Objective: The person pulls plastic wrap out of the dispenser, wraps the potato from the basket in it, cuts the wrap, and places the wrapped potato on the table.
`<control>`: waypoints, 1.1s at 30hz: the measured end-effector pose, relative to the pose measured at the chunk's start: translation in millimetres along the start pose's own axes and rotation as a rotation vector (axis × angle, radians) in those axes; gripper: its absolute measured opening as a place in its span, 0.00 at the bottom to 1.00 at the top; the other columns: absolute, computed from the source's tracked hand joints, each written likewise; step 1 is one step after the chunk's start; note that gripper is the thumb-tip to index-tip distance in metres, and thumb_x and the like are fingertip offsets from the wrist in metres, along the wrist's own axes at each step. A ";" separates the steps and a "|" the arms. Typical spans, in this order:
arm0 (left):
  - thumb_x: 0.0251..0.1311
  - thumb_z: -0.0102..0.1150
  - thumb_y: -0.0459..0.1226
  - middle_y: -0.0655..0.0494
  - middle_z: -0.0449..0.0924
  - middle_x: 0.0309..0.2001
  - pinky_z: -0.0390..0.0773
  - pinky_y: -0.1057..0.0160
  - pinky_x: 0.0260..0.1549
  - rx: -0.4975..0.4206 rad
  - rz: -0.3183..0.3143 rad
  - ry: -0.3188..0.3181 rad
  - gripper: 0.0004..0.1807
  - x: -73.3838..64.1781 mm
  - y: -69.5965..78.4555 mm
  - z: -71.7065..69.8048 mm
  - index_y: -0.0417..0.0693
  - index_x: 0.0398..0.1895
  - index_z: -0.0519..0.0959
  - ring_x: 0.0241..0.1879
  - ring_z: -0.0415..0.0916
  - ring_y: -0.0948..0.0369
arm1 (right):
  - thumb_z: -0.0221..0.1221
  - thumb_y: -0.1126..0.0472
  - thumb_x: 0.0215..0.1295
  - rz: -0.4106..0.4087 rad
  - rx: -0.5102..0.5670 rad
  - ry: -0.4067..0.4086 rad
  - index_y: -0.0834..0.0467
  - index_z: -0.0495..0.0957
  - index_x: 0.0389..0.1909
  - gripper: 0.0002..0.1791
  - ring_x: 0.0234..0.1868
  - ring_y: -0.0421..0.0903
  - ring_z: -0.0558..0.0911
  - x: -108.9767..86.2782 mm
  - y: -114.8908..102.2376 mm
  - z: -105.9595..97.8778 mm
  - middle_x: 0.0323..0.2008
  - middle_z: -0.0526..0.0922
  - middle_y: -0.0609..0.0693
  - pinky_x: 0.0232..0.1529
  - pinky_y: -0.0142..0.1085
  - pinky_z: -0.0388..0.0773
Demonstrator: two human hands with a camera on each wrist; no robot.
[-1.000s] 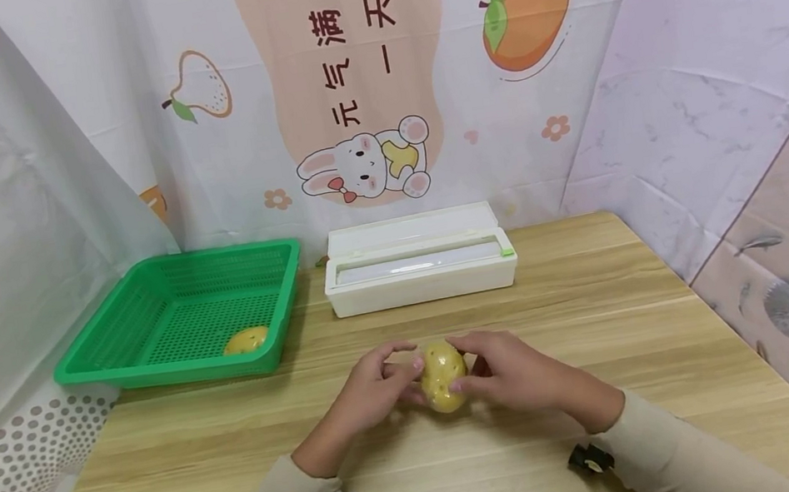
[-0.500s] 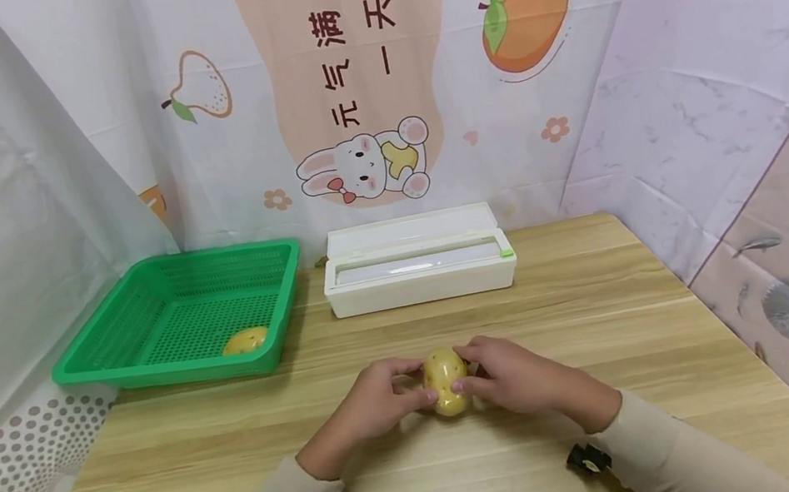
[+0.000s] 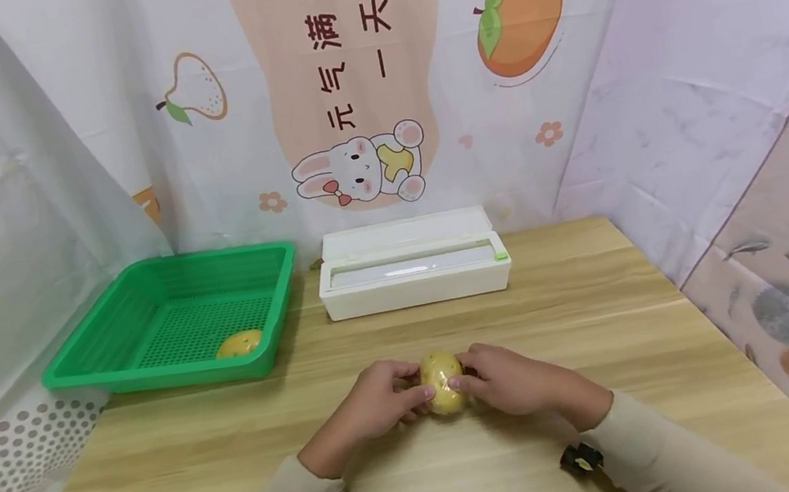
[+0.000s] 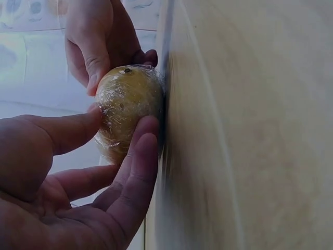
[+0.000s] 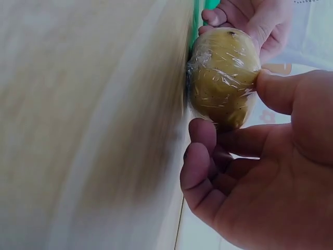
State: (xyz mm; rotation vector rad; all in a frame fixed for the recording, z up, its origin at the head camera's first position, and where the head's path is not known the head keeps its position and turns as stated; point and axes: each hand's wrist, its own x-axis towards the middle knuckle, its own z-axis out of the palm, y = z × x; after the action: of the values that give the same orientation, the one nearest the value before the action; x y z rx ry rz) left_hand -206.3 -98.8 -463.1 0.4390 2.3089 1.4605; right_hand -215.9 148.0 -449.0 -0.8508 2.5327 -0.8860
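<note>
Film-wrapped potato (image 3: 442, 384) pinched from both sides, low over the worktop (image 3: 443, 483).
I see left grip (image 3: 380, 401) and right grip (image 3: 510, 377) pinching it; can't tell if it touches down. White box (image 3: 416, 293) behind, second potato (image 3: 239, 343) in green basket (image 3: 156, 378).

Left hand (image 3: 380, 399) shifted: thumb now lower on wrapped potato (image 3: 441, 386) in head view.

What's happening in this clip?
A person's left hand and right hand hold a film-wrapped yellow oval potato between their fingers at the wood-grain table. Beyond it stands a long white box, lid open. To the left, a green plastic basket holds another yellow potato.
</note>
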 end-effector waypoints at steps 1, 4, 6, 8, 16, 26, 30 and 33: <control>0.69 0.67 0.40 0.50 0.86 0.43 0.86 0.59 0.28 0.000 -0.010 0.002 0.26 -1.1 -0.8 -0.2 0.31 0.63 0.78 0.32 0.86 0.57 | 0.51 0.45 0.81 0.000 0.022 -0.006 0.52 0.81 0.53 0.18 0.36 0.42 0.75 0.7 0.1 0.8 0.35 0.77 0.45 0.39 0.37 0.75; 0.69 0.66 0.41 0.50 0.86 0.44 0.86 0.59 0.28 0.004 -0.019 0.001 0.27 -2.0 -2.3 -0.5 0.32 0.64 0.77 0.32 0.86 0.57 | 0.53 0.45 0.80 0.012 0.071 -0.010 0.53 0.82 0.56 0.19 0.35 0.42 0.76 2.1 0.8 1.2 0.35 0.80 0.46 0.38 0.37 0.76; 0.70 0.66 0.41 0.49 0.85 0.46 0.86 0.58 0.29 0.005 -0.022 -0.002 0.28 -1.2 -1.9 -0.7 0.32 0.65 0.76 0.33 0.86 0.57 | 0.54 0.44 0.79 0.032 0.115 -0.006 0.56 0.80 0.61 0.23 0.37 0.42 0.78 2.4 1.0 -0.2 0.38 0.82 0.46 0.40 0.37 0.78; 0.70 0.65 0.41 0.49 0.85 0.46 0.87 0.58 0.31 0.000 -0.024 -0.008 0.28 -1.9 -1.1 -1.3 0.32 0.66 0.76 0.34 0.87 0.57 | 0.56 0.44 0.77 0.067 0.157 0.007 0.60 0.75 0.67 0.29 0.41 0.42 0.81 2.2 0.8 -0.7 0.44 0.83 0.48 0.42 0.37 0.79; 0.67 0.68 0.40 0.46 0.83 0.47 0.88 0.57 0.36 -0.089 -0.011 -0.060 0.29 -4.6 0.8 -4.0 0.31 0.66 0.75 0.39 0.87 0.56 | 0.66 0.46 0.70 0.133 0.371 0.067 0.63 0.71 0.66 0.33 0.44 0.46 0.86 0.3 1.1 -2.0 0.55 0.80 0.57 0.41 0.40 0.85; 0.60 0.73 0.35 0.44 0.83 0.46 0.88 0.56 0.38 -0.153 -0.005 -0.012 0.29 -4.2 -0.5 -1.0 0.29 0.62 0.77 0.37 0.85 0.60 | 0.66 0.53 0.71 0.119 0.468 0.026 0.65 0.76 0.65 0.29 0.40 0.48 0.86 1.1 3.5 -3.0 0.56 0.81 0.57 0.38 0.43 0.86; 0.59 0.74 0.34 0.43 0.83 0.47 0.88 0.56 0.39 -0.179 -0.008 0.010 0.30 -3.9 -1.6 2.5 0.27 0.62 0.77 0.38 0.85 0.60 | 0.67 0.53 0.70 0.117 0.508 0.022 0.66 0.76 0.66 0.29 0.41 0.47 0.87 0.7 7.9 -2.8 0.59 0.80 0.59 0.40 0.42 0.87; 0.59 0.74 0.34 0.44 0.83 0.47 0.88 0.57 0.36 -0.182 -0.011 0.020 0.30 -2.9 -1.5 5.6 0.28 0.61 0.77 0.36 0.85 0.59 | 0.67 0.54 0.70 0.109 0.538 0.018 0.68 0.75 0.66 0.30 0.42 0.47 0.89 -0.8 11.9 -4.3 0.60 0.80 0.62 0.42 0.43 0.88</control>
State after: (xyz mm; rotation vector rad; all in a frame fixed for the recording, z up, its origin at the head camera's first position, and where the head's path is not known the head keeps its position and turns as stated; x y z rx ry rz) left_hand -201.2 -96.3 -466.2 0.3609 2.1645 1.6590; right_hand -222.4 158.0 -453.4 -0.5272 2.1560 -1.4433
